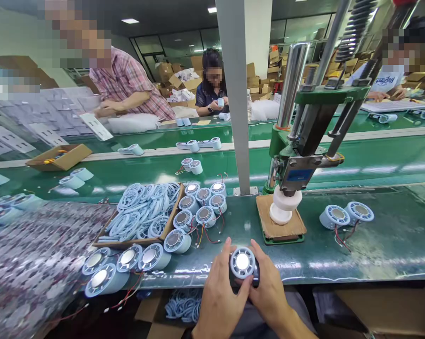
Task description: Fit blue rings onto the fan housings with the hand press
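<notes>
A round blue part [242,262] is held between the left hand [223,282] and the right hand [268,282], just at the front edge of the workbench [314,264]. It is clasped closely from both sides, with its silver middle turned up and the left thumb laid at its near rim; whether its underside is lifted or supported by the workbench cannot be told. Beyond it and to the right, a press [301,165] is set near the back edge of the workbench, with its white pad [285,205] placed over a brown board [265,216]. To the right of the press, two wired parts [337,216] are placed side by side. To the left, a cardboard box [177,207] is filled with pale blue rings [145,212]. Its right side is lined by a cluster of similar parts [205,215], and more parts [150,255] are set along its near side, close to the front edge. Across the green belt [145,169], a small blue item [220,101] is held by a co-worker [204,99] in a dark shirt.
</notes>
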Tool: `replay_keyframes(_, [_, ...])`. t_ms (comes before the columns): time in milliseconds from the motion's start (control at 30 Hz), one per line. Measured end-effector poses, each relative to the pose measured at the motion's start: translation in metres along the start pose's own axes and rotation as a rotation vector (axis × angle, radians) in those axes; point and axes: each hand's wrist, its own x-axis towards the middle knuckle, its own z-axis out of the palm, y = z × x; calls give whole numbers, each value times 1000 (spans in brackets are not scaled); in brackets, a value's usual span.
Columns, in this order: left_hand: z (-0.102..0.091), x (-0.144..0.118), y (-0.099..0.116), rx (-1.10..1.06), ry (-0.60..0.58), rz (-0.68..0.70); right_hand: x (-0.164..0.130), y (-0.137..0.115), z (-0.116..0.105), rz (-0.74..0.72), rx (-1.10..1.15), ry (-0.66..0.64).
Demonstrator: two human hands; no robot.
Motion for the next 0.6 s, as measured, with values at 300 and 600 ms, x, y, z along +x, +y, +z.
replay_keyframes(300, [14,-12,6,-152,78,-257,4,-3,-2,2,12,3])
replay_keyframes(600, [32,-24,2,-373,180,-351,6,-2,-3,20,24,-34])
